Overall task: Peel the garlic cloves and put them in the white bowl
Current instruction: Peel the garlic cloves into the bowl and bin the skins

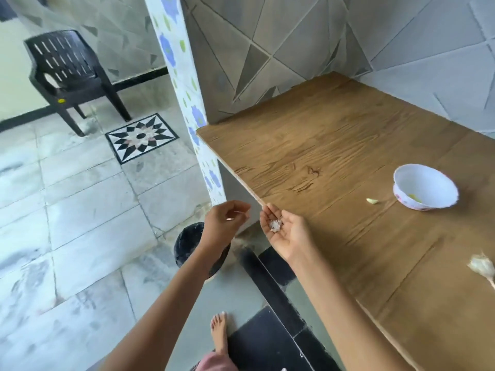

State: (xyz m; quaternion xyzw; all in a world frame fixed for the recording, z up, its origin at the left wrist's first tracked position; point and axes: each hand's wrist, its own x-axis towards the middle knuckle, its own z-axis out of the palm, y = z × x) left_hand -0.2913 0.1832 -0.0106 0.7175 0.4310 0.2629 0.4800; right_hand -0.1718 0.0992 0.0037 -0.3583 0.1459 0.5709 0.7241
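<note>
Left grip [225, 220] pinches a skin sliver [241, 211]; right grip [284, 232], palm up, fingers loosely spread, cradles peels [275, 225]. On the tabletop [321, 145]: bowl [426, 187], clove [372, 201] just beside it, bulb [482, 265] well apart.

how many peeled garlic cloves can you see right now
2. One pale peeled garlic clove lies on the brown wooden counter, just left of the white round bowl; a second clove sits inside the bowl. Its near wall may hide more.

Counts: 1 white bowl [417, 180], 1 loose clove [372, 201], 1 garlic bulb [482, 266], 1 skin clump [275, 225], 1 skin sliver [239, 211], 1 chair [67, 65], 1 bin [187, 242].
</note>
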